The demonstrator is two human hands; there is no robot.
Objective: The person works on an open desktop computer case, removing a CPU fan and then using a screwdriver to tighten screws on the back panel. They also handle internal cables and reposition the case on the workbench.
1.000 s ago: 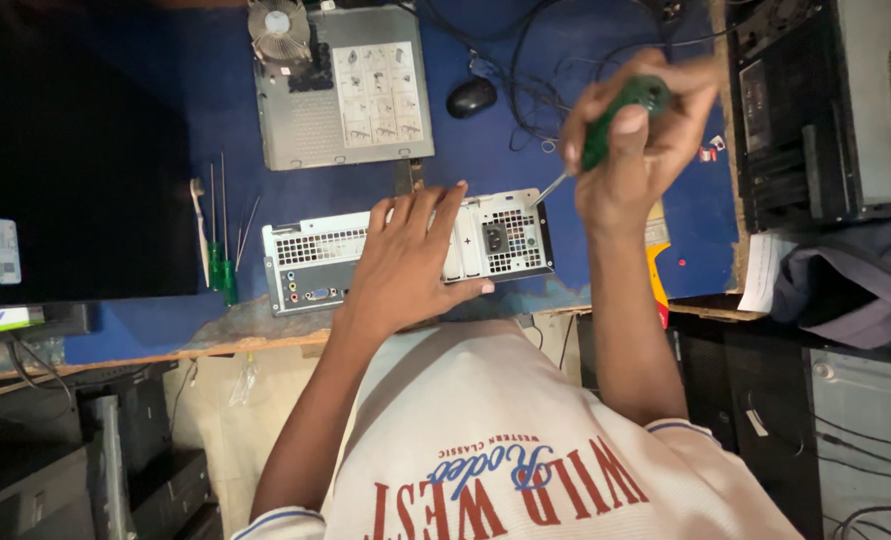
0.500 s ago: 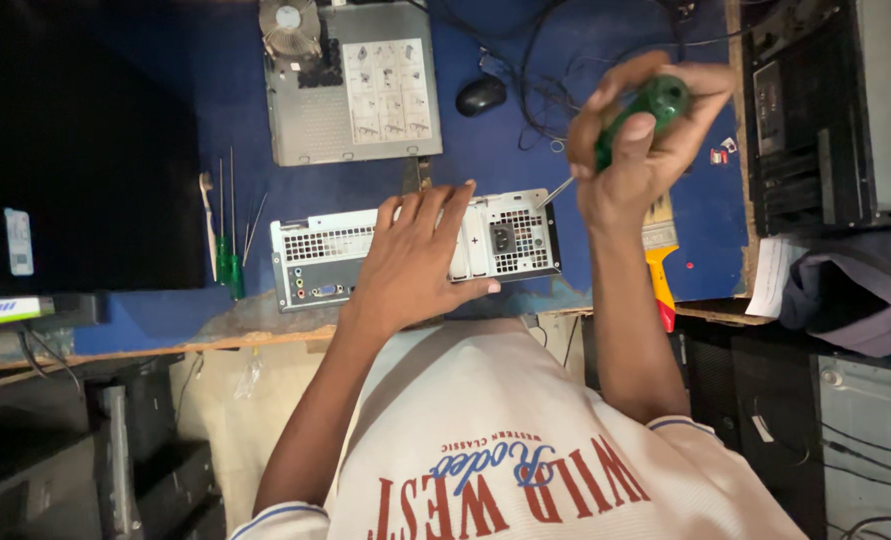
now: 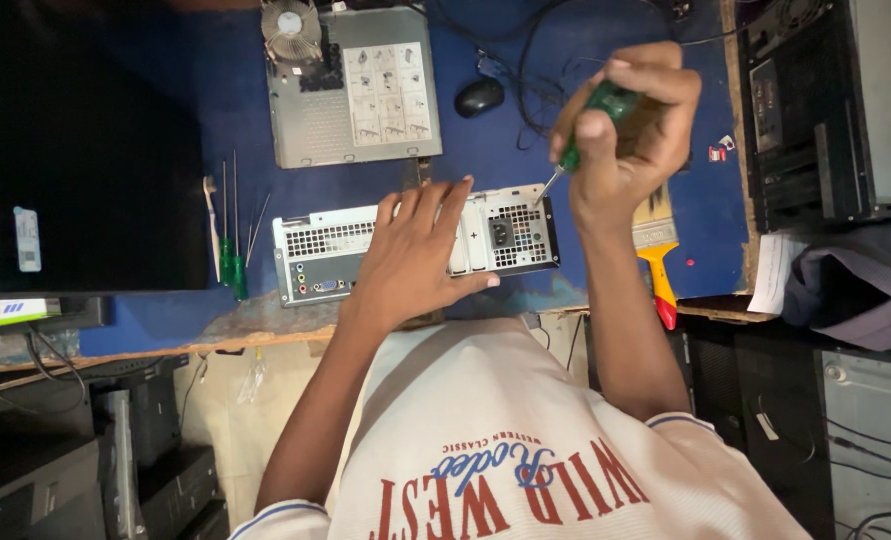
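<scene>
A slim silver desktop computer case (image 3: 325, 252) stands on its side on the blue-covered workbench (image 3: 165, 190), rear panel with vents and ports facing me. My left hand (image 3: 415, 255) lies flat across the middle of that panel, fingers spread. My right hand (image 3: 625, 130) grips a green-handled screwdriver (image 3: 593, 118) above the case's right end. The thin shaft slants down and its tip (image 3: 538, 198) meets the top right corner of the rear panel.
A second case (image 3: 350, 85) with a fan lies open farther back, beside a black mouse (image 3: 479, 97) and cables. Several green screwdrivers (image 3: 233, 262) lie left of the case. A paintbrush (image 3: 657, 255) rests at right, a black monitor (image 3: 75, 150) at left, black towers (image 3: 825, 110) at right.
My view has drifted slightly, and my right hand has shifted a little on the screwdriver handle. My left hand stays flat on the case.
</scene>
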